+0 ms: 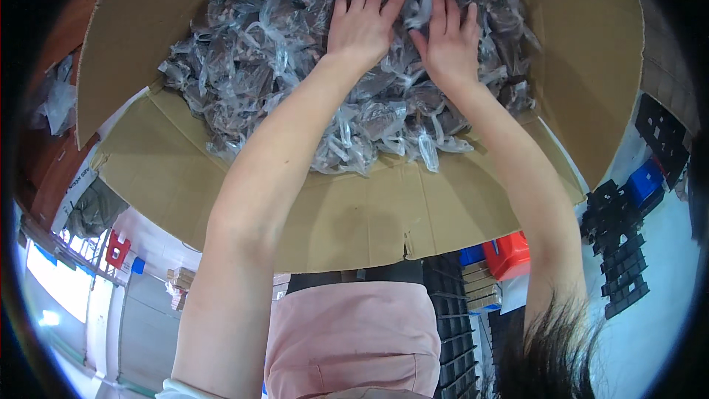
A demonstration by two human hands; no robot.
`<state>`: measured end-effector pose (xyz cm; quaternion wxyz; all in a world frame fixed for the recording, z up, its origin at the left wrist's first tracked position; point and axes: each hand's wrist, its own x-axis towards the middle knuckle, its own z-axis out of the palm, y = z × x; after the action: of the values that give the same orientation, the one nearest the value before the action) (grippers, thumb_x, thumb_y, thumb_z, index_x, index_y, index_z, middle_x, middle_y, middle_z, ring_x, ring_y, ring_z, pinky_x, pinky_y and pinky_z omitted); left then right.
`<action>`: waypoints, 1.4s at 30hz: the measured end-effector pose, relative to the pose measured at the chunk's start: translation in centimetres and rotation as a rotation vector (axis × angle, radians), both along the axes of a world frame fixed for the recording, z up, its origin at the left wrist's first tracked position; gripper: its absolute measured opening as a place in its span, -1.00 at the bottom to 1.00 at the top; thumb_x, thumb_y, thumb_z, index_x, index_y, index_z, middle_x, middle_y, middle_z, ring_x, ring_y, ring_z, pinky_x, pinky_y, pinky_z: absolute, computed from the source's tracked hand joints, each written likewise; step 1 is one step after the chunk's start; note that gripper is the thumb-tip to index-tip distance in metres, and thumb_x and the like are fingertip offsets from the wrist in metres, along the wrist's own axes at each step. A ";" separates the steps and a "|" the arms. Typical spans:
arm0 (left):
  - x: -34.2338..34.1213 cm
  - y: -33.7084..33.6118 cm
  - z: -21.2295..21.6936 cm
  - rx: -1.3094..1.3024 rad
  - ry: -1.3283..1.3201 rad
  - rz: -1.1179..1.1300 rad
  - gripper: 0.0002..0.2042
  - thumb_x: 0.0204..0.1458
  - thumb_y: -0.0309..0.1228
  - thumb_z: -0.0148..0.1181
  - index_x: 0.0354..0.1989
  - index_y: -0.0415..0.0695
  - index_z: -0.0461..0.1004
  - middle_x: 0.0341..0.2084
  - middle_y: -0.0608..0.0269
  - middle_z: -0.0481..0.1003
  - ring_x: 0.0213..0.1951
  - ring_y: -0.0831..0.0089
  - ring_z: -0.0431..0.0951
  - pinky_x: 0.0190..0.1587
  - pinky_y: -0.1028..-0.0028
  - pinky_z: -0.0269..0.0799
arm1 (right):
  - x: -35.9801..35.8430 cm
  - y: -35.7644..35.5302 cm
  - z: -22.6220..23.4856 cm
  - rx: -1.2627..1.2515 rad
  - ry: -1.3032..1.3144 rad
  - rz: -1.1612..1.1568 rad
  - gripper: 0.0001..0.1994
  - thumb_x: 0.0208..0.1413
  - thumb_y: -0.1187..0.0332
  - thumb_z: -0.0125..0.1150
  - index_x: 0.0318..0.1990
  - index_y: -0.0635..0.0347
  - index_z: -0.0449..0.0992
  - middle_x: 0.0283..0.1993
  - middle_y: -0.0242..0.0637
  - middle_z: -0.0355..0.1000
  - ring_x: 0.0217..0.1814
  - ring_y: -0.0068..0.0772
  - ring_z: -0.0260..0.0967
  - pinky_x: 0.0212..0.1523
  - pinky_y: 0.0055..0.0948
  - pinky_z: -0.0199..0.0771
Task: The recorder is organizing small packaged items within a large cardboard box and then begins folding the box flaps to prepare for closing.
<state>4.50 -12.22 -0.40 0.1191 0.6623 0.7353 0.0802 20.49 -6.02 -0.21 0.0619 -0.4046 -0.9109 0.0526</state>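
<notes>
Both my arms reach forward into a large cardboard box (347, 222) heaped with small knotted clear plastic bags (251, 66), whose contents look dark. My left hand (362, 26) lies spread on top of the heap near its far middle, fingers apart and pointing away from me. Just to its right, my right hand (449, 44) presses on the bags with its fingers also apart. A few bags show between the two hands. Neither hand is closed around a bag; what lies under the palms is hidden.
The box flaps fold outward, the near one toward my pink apron (351, 332). Black plastic pallets (624, 244) and a blue bin (645, 183) are on the floor at right. A red container (508, 255) sits below the near flap, and a red stool-like object (118, 250) stands at left.
</notes>
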 end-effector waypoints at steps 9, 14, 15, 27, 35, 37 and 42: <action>-0.9 -0.5 0.5 -0.143 -0.051 -0.094 -0.41 -0.09 -0.39 0.05 0.23 0.02 0.14 0.06 0.08 0.27 0.08 0.12 0.25 0.08 0.14 0.21 | 3.4 3.7 1.6 -0.292 0.158 -0.068 -0.50 0.04 0.09 0.11 0.05 0.23 0.33 0.05 -0.03 0.28 0.11 0.07 0.17 0.08 -0.06 0.19; 1.9 -4.1 4.0 0.047 -0.182 0.092 -0.40 -0.10 -0.30 0.16 0.20 0.03 0.18 0.17 0.06 0.16 0.19 0.12 0.15 0.18 0.10 0.08 | 8.7 -1.1 6.4 -0.480 0.137 -0.679 -0.48 -0.04 0.26 0.14 0.11 0.23 0.24 0.01 0.04 0.22 0.08 0.11 0.13 0.10 -0.08 0.14; 3.3 -5.1 4.1 0.022 -0.235 0.015 -0.41 -0.08 -0.27 0.16 0.19 0.02 0.19 0.19 0.06 0.14 0.22 0.12 0.12 0.19 0.10 0.06 | 8.9 -3.2 7.2 -0.465 0.013 -0.528 -0.48 -0.05 0.29 0.15 0.10 0.20 0.24 0.00 0.02 0.22 0.09 0.11 0.13 0.10 -0.10 0.13; 8.6 -8.9 3.1 -0.211 -0.386 -0.213 -0.32 -0.12 -0.23 0.21 0.24 0.05 0.12 0.16 0.14 0.19 0.17 0.18 0.20 0.16 0.09 0.09 | 8.4 -4.1 4.2 -0.256 -0.378 -0.405 -0.44 -0.01 -0.06 0.11 0.07 0.09 0.30 0.00 -0.03 0.25 0.06 0.00 0.17 -0.10 -0.01 0.28; 8.9 -7.8 2.4 -0.296 -0.324 -0.269 -0.37 0.02 -0.11 0.04 0.27 -0.01 0.05 0.28 0.19 0.04 0.29 0.21 0.02 0.19 0.05 0.06 | 6.6 -6.5 -0.2 -0.111 -0.750 -0.384 -0.23 -0.01 -0.09 0.08 0.24 0.27 0.08 0.03 0.03 0.25 0.07 0.00 0.16 -0.10 0.03 0.23; 8.6 -8.0 2.2 -0.290 -0.333 -0.286 -0.37 0.03 -0.11 0.03 0.27 -0.03 0.05 0.27 0.18 0.06 0.28 0.18 0.04 0.19 0.07 0.07 | 5.1 -6.5 0.2 -0.036 -1.041 -0.325 -0.28 0.05 -0.06 -0.01 0.24 0.27 0.09 0.05 0.12 0.24 0.05 0.09 0.17 -0.15 0.08 0.24; 8.6 -7.3 3.4 -0.319 -0.280 -0.304 -0.36 0.03 -0.15 0.06 0.27 -0.09 0.03 0.24 0.10 0.11 0.25 0.15 0.09 0.16 0.09 0.12 | 5.3 -4.9 3.5 0.145 -1.320 0.096 -0.50 0.15 0.21 -0.24 0.21 0.27 0.21 -0.03 0.21 0.33 -0.07 0.23 0.26 -0.20 0.13 0.26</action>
<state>13.05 -19.51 2.95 0.3335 0.7205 0.6070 0.0352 25.75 -10.92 3.24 -0.4842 -0.3056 -0.7759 -0.2648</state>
